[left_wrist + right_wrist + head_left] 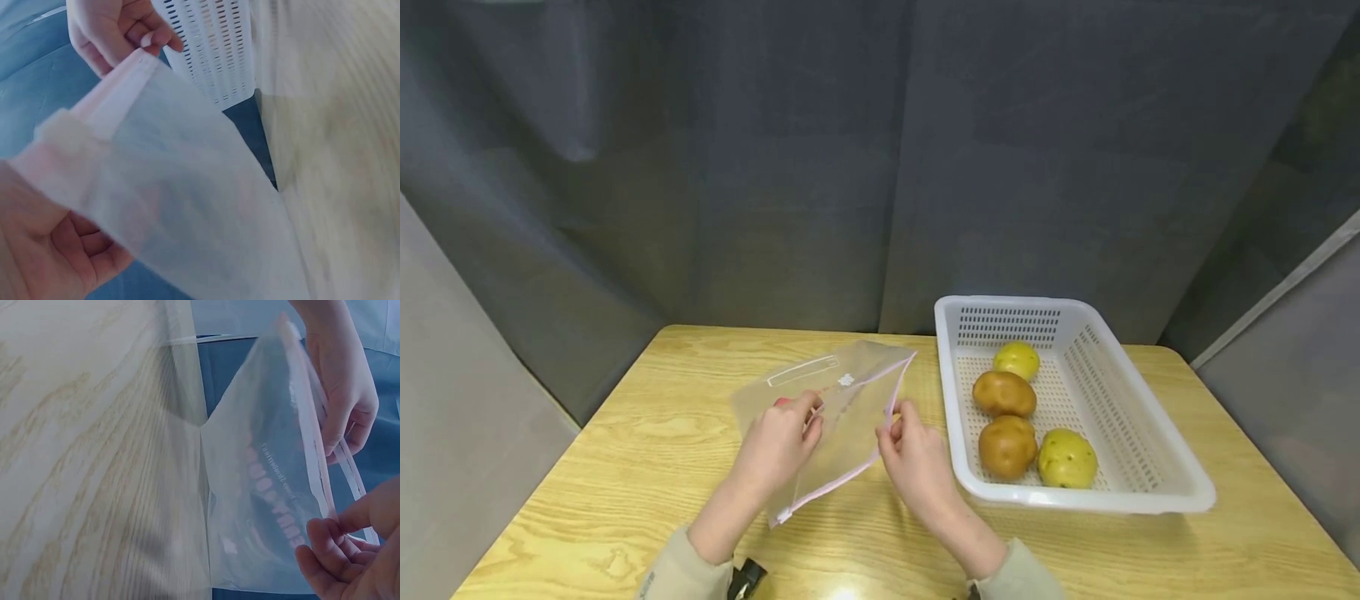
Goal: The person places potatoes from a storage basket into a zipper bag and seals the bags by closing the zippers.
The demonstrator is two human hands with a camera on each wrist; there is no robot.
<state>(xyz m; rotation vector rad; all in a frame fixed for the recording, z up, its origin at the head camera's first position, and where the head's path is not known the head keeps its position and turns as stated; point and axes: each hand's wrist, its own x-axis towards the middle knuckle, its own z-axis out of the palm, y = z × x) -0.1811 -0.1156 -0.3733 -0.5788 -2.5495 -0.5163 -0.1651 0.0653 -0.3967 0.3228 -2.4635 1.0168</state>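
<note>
A clear plastic slider zip bag (857,442) with a pink-edged mouth is held up over the table between both hands. My left hand (778,437) pinches one side of the mouth, and my right hand (917,462) pinches the other side with thumb and fingertips. In the right wrist view the two pink strips of the mouth stand apart between the hands, and pink lettering (275,500) shows on the bag's wall. The white slider (783,516) sits at the near corner of the bag.
To the right stands a white perforated plastic basket (1157,502). Inside it lie two brown potatoes (1006,447) and two yellow potatoes (1067,458). Under everything is a wooden table (625,492), with a dark curtain (790,167) behind its far edge.
</note>
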